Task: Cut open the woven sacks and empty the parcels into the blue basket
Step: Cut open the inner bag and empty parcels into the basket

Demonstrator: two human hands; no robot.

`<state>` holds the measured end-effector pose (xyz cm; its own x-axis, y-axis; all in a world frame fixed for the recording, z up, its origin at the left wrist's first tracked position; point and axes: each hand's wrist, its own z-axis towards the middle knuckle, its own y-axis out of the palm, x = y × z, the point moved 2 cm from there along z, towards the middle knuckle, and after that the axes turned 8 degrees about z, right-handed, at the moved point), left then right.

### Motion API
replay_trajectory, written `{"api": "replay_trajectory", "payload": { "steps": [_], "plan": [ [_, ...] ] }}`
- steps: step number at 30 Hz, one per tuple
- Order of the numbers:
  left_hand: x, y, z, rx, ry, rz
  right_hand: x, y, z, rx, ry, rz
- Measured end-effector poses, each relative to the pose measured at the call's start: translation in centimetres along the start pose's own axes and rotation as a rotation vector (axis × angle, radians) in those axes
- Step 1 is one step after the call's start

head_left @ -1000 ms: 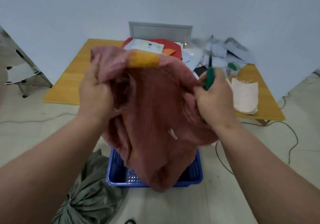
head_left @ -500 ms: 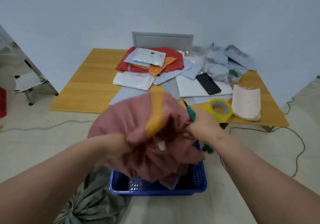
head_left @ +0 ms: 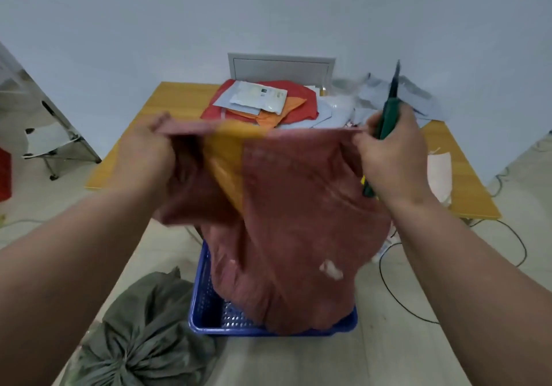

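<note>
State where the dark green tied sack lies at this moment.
In the head view, the dark green tied sack lies on the floor at lower left, against the left side of the blue plastic basket, below the person's left forearm.

1. The place looks like a simple parcel-sorting room with a bare pale wall (head_left: 268, 12) and a tiled floor (head_left: 388, 355).
2. A yellow wooden table (head_left: 179, 101) holds many flat plastic mailing bags (head_left: 260, 98).
3. A tied grey-green woven sack (head_left: 140, 335) lies on the floor beside a blue perforated plastic basket (head_left: 206, 311).
</note>
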<state>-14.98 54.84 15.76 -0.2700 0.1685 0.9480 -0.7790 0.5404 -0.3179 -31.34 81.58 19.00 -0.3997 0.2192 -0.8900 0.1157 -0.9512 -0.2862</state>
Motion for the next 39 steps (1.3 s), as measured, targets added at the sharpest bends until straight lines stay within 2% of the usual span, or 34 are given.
{"api": "replay_trajectory", "payload": {
  "steps": [1,2,3,4,5,6,7,8,9,10,11,12,13,14,15,16,17,19,20,21,22,23,24,25,26,27,29,30,31,32,34,37,39],
  "plan": [
    [1.0,0.4,0.2,0.025,0.084,-0.114,-0.6,0.0,-0.1,0.012,-0.055,0.048],
    [1.5,1.1,-0.6,0.016,0.125,-0.057,-0.9,0.4,-0.6,-0.050,-0.059,0.010],
    [0.1,2.2,-2.2,-0.105,0.125,0.170,-0.6,1.3,-1.2,-0.197,0.005,-0.105],
    [-1.2,3.7,-4.5,-0.363,0.088,0.418,0.5,2.1,-1.9,-0.380,0.105,-0.234],
    [-2.6,4.0,-5.8,-0.517,0.024,0.579,1.5,2.3,-2.4,-0.480,0.180,-0.320],
    [-3.5,3.5,-5.2,-0.488,-0.011,0.615,1.9,2.0,-2.1,-0.457,0.196,-0.323],
    [-3.6,2.7,-3.2,-0.312,-0.060,0.533,1.7,1.4,-1.3,-0.341,0.177,-0.261],
    [-2.6,1.6,-1.6,-0.102,-0.116,0.344,1.0,0.7,-0.5,-0.181,0.119,-0.157],
    [-1.3,0.4,-0.3,0.089,-0.084,0.150,0.1,0.1,0.1,-0.045,0.037,-0.054],
    [0.1,0.1,0.1,0.169,0.006,0.007,-0.6,-0.2,0.3,0.030,-0.040,0.033],
    [0.9,0.6,-0.3,0.187,0.118,-0.047,-1.1,-0.1,0.1,0.029,-0.087,0.066],
    [1.0,1.3,-1.4,0.125,0.169,0.059,-1.0,0.4,-0.2,-0.042,-0.088,0.030],
    [0.1,2.5,-3.2,-0.057,0.132,0.308,-0.6,1.4,-0.8,-0.201,-0.023,-0.076],
    [-0.4,3.7,-5.5,-0.325,0.010,0.563,0.3,2.3,-1.4,-0.399,0.076,-0.210],
    [-1.6,3.8,-6.6,-0.556,-0.099,0.748,1.2,2.7,-1.7,-0.498,0.152,-0.302],
    [-2.6,3.3,-6.2,-0.639,-0.134,0.830,1.5,2.5,-1.3,-0.459,0.168,-0.315],
    [-2.7,2.5,-4.5,-0.554,-0.140,0.798,1.4,2.1,-0.3,-0.332,0.153,-0.265],
    [-0.6,0.6,-0.8,-0.126,-0.070,0.591,-0.2,0.7,1.0,-0.017,0.038,-0.072],
    [1.3,-0.1,-0.1,0.032,-0.003,0.380,-0.7,0.3,1.1,0.064,-0.034,0.011],
    [2.6,-0.1,-0.2,0.098,0.052,0.099,-1.0,0.4,0.8,0.062,-0.080,0.053],
    [3.1,0.4,-1.0,0.087,0.101,-0.007,-0.7,0.9,0.3,-0.009,-0.092,0.029],
    [2.3,1.5,-2.3,-0.015,0.138,0.081,-0.1,1.9,-0.5,-0.170,-0.043,-0.077],
    [1.3,2.7,-4.3,-0.233,0.129,0.354,1.0,2.9,-1.4,-0.377,0.043,-0.206],
    [-0.3,3.6,-5.6,-0.466,0.027,0.541,2.1,3.3,-2.0,-0.510,0.135,-0.293],
    [-1.6,3.6,-5.8,-0.549,-0.068,0.664,2.7,3.1,-1.8,-0.497,0.181,-0.303],
    [-2.0,2.9,-4.6,-0.456,-0.148,0.637,2.6,2.7,-1.1,-0.381,0.198,-0.247],
    [-1.1,1.0,-2.1,-0.134,-0.235,0.320,1.3,1.5,0.2,-0.082,0.137,-0.067],
    [-0.5,0.7,-1.4,-0.062,-0.224,0.174,0.7,1.4,0.4,-0.052,0.105,-0.020],
    [0.1,1.1,-1.4,-0.079,-0.211,0.076,0.2,1.7,0.3,-0.108,0.094,-0.004],
    [0.6,2.0,-2.1,-0.173,-0.203,0.013,-0.2,2.4,-0.2,-0.218,0.107,-0.017],
    [0.5,3.9,-4.1,-0.405,-0.135,0.140,-0.9,4.0,-1.6,-0.406,0.143,-0.020],
    [-0.5,6.6,-6.1,-0.627,-0.048,0.359,-2.5,5.5,-2.4,-0.437,0.053,0.056],
    [-0.1,7.5,-6.6,-0.632,-0.045,0.254,-3.5,5.8,-2.4,-0.410,-0.011,0.102]
  ]
}}
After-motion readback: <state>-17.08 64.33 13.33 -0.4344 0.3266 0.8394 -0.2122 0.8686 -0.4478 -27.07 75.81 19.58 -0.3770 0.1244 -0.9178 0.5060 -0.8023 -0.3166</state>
